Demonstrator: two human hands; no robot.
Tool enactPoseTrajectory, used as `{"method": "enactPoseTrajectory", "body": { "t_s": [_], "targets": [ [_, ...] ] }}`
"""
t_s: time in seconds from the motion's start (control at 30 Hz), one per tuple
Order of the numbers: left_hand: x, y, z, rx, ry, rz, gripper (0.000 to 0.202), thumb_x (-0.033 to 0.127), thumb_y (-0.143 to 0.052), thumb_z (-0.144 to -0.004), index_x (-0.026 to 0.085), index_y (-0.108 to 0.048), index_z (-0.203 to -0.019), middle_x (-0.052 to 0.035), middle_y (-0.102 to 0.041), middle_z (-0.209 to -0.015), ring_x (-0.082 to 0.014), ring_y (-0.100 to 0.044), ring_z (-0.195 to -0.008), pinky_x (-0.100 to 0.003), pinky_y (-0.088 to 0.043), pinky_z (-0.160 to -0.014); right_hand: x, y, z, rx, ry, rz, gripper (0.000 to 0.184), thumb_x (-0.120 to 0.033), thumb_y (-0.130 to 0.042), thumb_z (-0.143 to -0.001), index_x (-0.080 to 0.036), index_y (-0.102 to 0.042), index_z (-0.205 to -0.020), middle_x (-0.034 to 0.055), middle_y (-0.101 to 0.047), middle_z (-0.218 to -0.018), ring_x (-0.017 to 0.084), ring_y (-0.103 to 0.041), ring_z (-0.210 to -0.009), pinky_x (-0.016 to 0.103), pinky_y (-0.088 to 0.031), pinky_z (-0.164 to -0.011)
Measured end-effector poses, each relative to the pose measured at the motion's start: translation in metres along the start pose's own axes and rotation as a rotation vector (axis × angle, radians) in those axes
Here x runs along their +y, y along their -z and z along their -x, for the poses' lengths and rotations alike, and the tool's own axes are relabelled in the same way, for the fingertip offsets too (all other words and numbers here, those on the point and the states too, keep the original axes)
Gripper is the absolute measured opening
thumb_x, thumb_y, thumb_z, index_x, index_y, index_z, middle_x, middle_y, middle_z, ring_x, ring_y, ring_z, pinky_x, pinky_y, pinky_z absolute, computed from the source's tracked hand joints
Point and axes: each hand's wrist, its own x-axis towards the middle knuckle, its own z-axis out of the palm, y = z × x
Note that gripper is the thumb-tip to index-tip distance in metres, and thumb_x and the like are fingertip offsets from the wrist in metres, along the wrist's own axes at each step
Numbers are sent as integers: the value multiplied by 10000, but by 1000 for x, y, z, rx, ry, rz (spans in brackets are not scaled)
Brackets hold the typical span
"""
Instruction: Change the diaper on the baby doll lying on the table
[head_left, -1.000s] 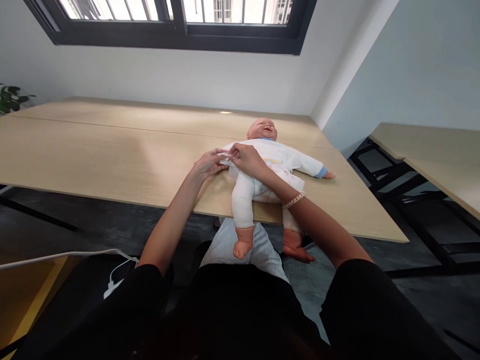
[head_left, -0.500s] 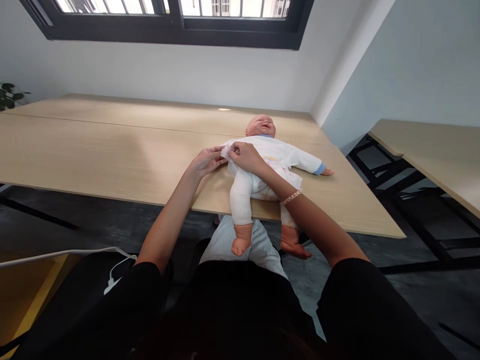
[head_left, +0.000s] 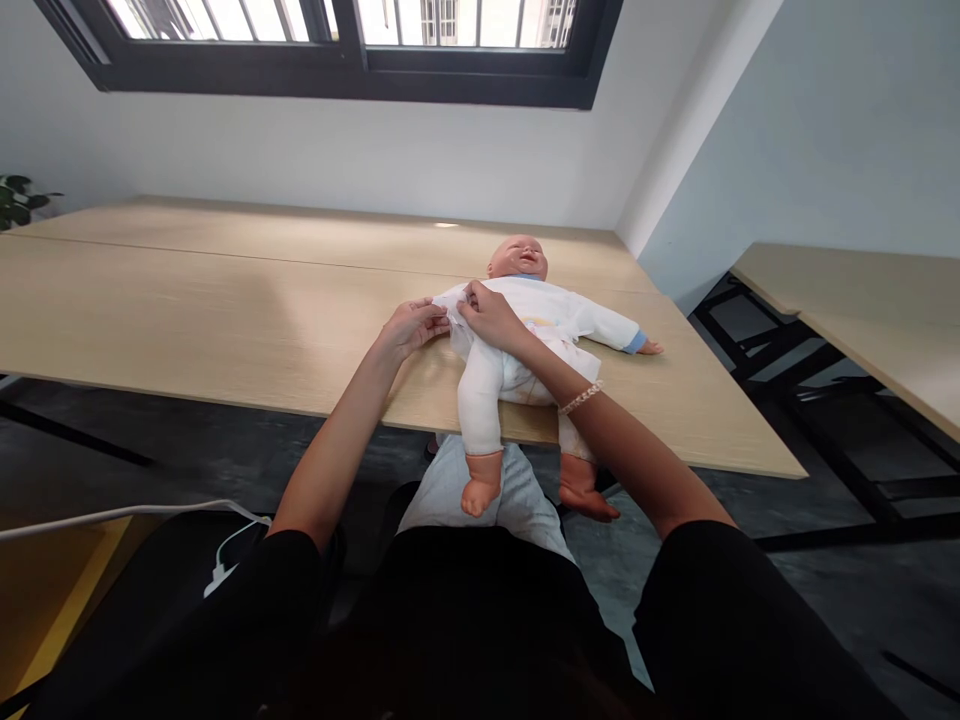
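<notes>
Head camera looks down along two bare arms. The left hand (head_left: pixel 409 328) and right hand (head_left: pixel 491 315) meet, fingers of both closed in a pinch on the white fabric sleeve (head_left: pixel 448 301) of a plastic baby doll in a white cloth romper (head_left: pixel 536 320). A pale beaded bracelet (head_left: pixel 581 398) circles the right wrist. The doll lies face up at the near edge of the light wooden tabletop (head_left: pixel 225 310), toward its right end, legs hanging over that edge, head toward the far edge.

Peach-skinned baby doll (head_left: pixel 517 258): smooth plastic, faint sheen.
White cloth baby suit (head_left: pixel 559 318): soft, matt, creased.
Pale wooden tabletop (head_left: pixel 187 310): smooth, matt, with one soft glare patch.
Pearly bead bracelet (head_left: pixel 579 398): glossy.
Black window frame (head_left: pixel 360 85): smooth, satin, metal-looking.
</notes>
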Motion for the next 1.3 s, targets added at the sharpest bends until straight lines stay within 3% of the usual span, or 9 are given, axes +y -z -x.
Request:
{"method": "enactPoseTrajectory", "body": {
  "t_s": [0.23,0.37,0.6,0.67,0.77,0.83,0.93,1.17,1.3],
  "targets": [
    [-2,4,-3,127,-137,-129,105,41,-608,-715,132,-651,-747,33,-577,-534,-67,-511,-468,-188,-469,-551,3,-1,-2,54,32,249,83,-139,-483,-904,-210,-514,-873,142,-680,-969,284,-609,-900,369,-458,-794],
    [-4,4,-3,148,-183,-172,84,75,-623,-698,140,-654,-742,37,-573,-524,-77,-519,-472,-193,-463,-541,4,-1,-1,38,6,339,134,-87,-491,-883,-155,-594,-935,191,-691,-1081,323,-610,-1024,410,-466,-888],
    [-2,2,-3,144,-215,-163,72,168,-668,-717,162,-596,-716,65,-524,-556,-63,-482,-451,-207,-453,-521,-5,8,2,-20,-112,420,335,18,-457,-835,-79,-632,-1104,187,-707,-1116,314,-631,-1026,382,-459,-867],
    [-1,-1,0,90,-219,-176,99,164,-684,-698,164,-587,-710,51,-562,-589,-69,-522,-490,-201,-453,-532,-11,9,-1,-60,-131,504,346,13,-465,-849,-67,-633,-1140,195,-705,-1130,324,-639,-1034,375,-456,-843],
    [0,-6,6,-152,-221,-221,155,145,-718,-657,161,-609,-767,29,-642,-691,-82,-595,-598,-205,-495,-613,-20,7,-6,-156,-106,579,263,-79,-520,-914,-95,-643,-1146,197,-700,-1154,327,-653,-1036,351,-454,-789],
    [0,-9,9,-293,-219,-221,223,153,-754,-647,168,-603,-811,39,-655,-729,-82,-612,-626,-220,-515,-659,-21,4,-8,-213,-73,566,207,-158,-574,-935,-123,-641,-1127,183,-704,-1143,316,-660,-1007,337,-453,-762],
    [-1,-9,10,-339,-206,-147,326,169,-814,-633,175,-581,-862,47,-671,-742,-89,-632,-620,-246,-528,-678,-15,1,-11,-201,-27,518,208,-168,-603,-919,-121,-623,-1120,173,-712,-1089,311,-653,-983,348,-464,-786],
    [-4,-1,-3,-122,-205,22,352,127,-838,-587,144,-609,-853,9,-708,-722,-106,-662,-648,-263,-560,-698,5,2,-11,144,219,130,266,-56,-500,-852,-142,-576,-1092,136,-660,-1096,251,-610,-1037,382,-488,-949],
    [-4,0,-5,-84,-212,71,298,138,-831,-630,150,-612,-833,21,-696,-719,-94,-663,-666,-246,-565,-713,7,0,-7,104,318,-57,121,-227,-573,-919,-182,-558,-1030,86,-644,-1002,211,-618,-904,344,-512,-836]
  ]
}}
